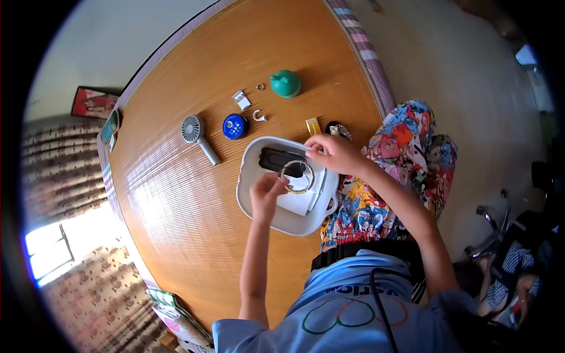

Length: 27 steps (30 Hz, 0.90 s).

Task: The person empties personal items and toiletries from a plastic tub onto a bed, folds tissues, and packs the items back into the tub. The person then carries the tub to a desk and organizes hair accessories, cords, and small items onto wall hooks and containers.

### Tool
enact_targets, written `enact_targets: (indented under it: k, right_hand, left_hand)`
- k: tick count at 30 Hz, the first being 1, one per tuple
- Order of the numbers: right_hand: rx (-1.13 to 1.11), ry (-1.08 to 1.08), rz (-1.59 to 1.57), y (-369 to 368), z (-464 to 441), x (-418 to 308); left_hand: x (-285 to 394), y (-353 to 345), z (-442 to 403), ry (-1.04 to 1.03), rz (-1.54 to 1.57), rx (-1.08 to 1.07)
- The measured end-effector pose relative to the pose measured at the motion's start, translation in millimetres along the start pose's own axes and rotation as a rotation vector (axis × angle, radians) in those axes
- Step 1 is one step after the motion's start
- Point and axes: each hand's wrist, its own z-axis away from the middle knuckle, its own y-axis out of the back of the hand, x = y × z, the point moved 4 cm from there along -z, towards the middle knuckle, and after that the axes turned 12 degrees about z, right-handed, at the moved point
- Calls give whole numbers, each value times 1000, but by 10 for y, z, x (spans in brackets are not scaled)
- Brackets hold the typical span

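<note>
Blue shirt (353, 315) nearest. Left hand (268, 194) pinches bangle (313, 179) at left edge; right hand (334, 154) at basin (247, 203) rim, grip unclear. Bangle likely light, stiff, slick; best held by band.

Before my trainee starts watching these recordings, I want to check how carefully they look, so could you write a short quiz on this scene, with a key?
1. Which of the person's hands is holding the bangle?
2. True or false: the handheld fan lies outside the white basin.
3. What colour is the round tin that lies between the fan and the green object?
a) red
b) blue
c) yellow

Key:
1. The left hand; its fingers pinch the bangle over the basin.
2. True; the fan lies on the mat.
3. b) blue.
</note>
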Motion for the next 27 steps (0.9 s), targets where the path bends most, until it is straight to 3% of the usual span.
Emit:
enact_targets:
  k: [3, 8, 16, 21, 27]
  right_hand:
    - [189, 13, -59, 91, 27, 152]
    - [289, 21, -32, 194, 46, 181]
    - [330, 63, 8, 182, 59, 237]
    - [284, 3, 66, 170, 57, 218]
    - [302, 17, 63, 127, 63, 240]
  left_hand:
    - [-366, -94, 139, 81, 49, 63]
    - [-712, -294, 231, 195, 225, 205]
    - [-843, -241, 196, 252, 245, 259]
    - [-899, -284, 176, 429, 314, 222]
    - [-913, -298, 119, 401, 310, 256]
